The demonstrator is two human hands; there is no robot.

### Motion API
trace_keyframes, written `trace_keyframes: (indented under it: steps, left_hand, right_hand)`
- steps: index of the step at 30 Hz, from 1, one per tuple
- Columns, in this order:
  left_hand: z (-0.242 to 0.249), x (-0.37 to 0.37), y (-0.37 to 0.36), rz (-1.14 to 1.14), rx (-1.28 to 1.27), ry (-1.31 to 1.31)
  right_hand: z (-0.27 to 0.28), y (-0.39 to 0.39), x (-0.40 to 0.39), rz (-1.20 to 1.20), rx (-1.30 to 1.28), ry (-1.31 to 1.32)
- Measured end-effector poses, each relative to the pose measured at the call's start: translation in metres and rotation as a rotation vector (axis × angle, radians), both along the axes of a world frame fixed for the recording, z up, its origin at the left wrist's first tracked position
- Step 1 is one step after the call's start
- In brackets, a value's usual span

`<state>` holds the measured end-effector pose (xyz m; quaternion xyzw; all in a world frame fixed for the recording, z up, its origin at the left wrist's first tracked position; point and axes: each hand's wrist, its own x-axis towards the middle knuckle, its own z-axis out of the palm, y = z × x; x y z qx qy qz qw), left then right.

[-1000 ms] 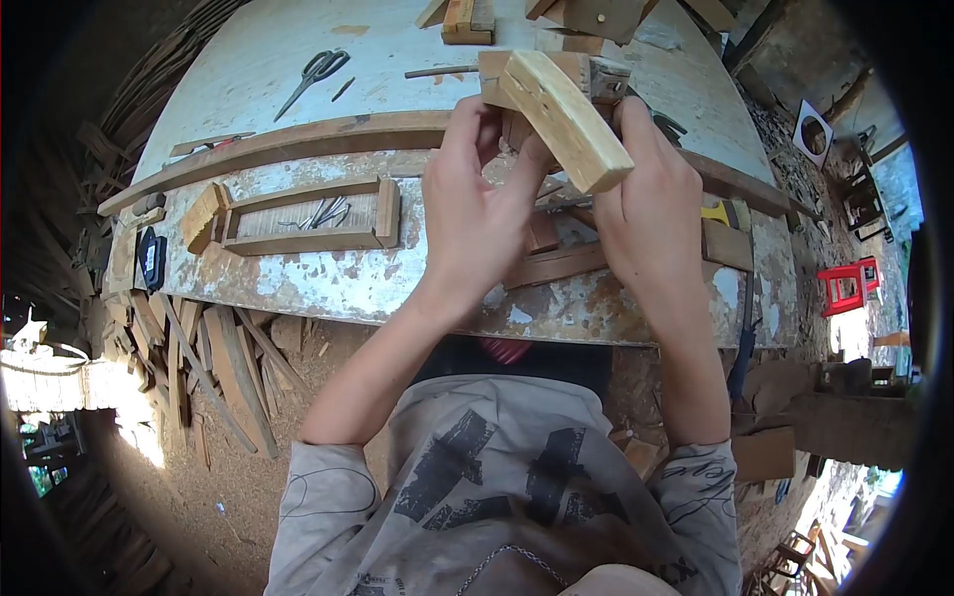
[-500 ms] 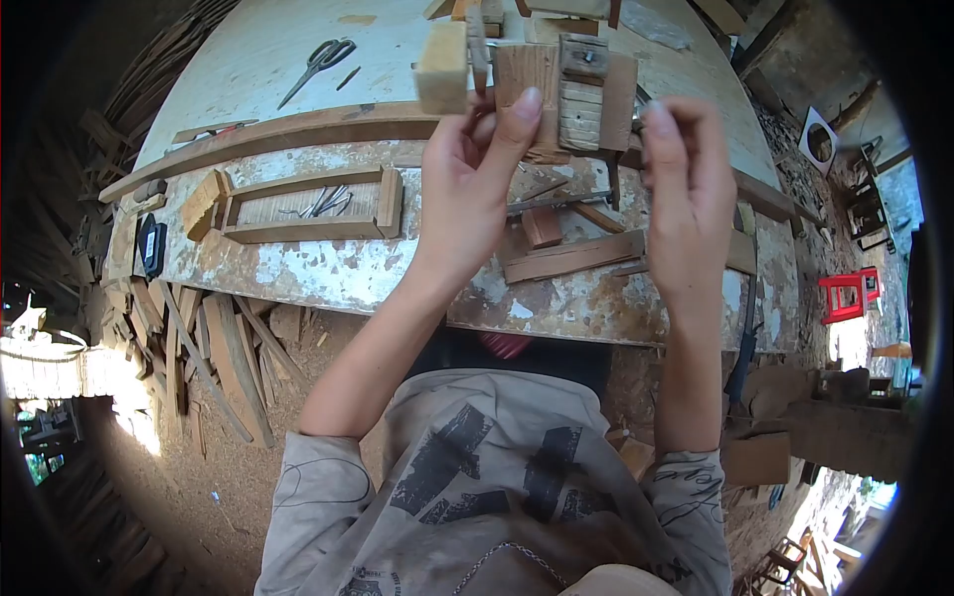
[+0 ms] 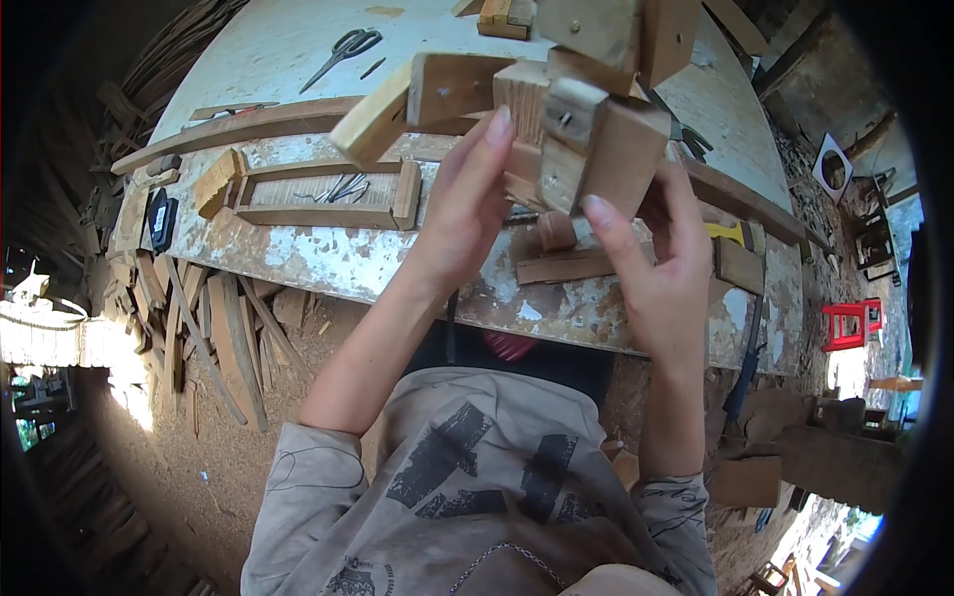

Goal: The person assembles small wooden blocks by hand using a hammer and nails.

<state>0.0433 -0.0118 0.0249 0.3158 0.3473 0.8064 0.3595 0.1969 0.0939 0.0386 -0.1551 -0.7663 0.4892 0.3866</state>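
Both hands hold a wooden assembly (image 3: 626, 149) of several joined blocks, lifted above the workbench. My left hand (image 3: 467, 199) grips its left side, the thumb lying along a block and the fingers hidden behind. At its lower right, my right hand (image 3: 661, 253) is closed round a block, thumb in front. A small dark metal fitting, perhaps a screw or nail head, shows on the block facing me. Lighter pieces stick out to the left and upward. Below the assembly, a small reddish block (image 3: 556, 231) and a flat wooden strip (image 3: 566, 266) lie on the bench.
A shallow wooden tray (image 3: 328, 216) holding several nails sits left on the paint-worn bench (image 3: 328, 263). Behind it run a long wooden rail (image 3: 248, 129) and a pale board with scissors (image 3: 343, 55). A yellow-handled tool (image 3: 730, 233) lies at right. A red stool (image 3: 850, 325) stands beyond.
The wooden assembly has turned and come closer, showing more of its blocks. My right hand, apart from it on the right before, has moved left and now grips its lower right side.
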Motion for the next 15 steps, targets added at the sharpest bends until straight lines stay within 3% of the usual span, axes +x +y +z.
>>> trace_keyframes:
  steps: [5, 15]
  left_hand:
    - [-0.011, -0.004, -0.009, 0.004, -0.141, 0.105]
    - [-0.013, 0.000, -0.012, 0.036, -0.127, 0.143]
  right_hand:
    - [-0.002, -0.012, -0.002, -0.050, 0.281, 0.105]
    - [0.000, -0.018, 0.001, -0.096, 0.376, 0.030]
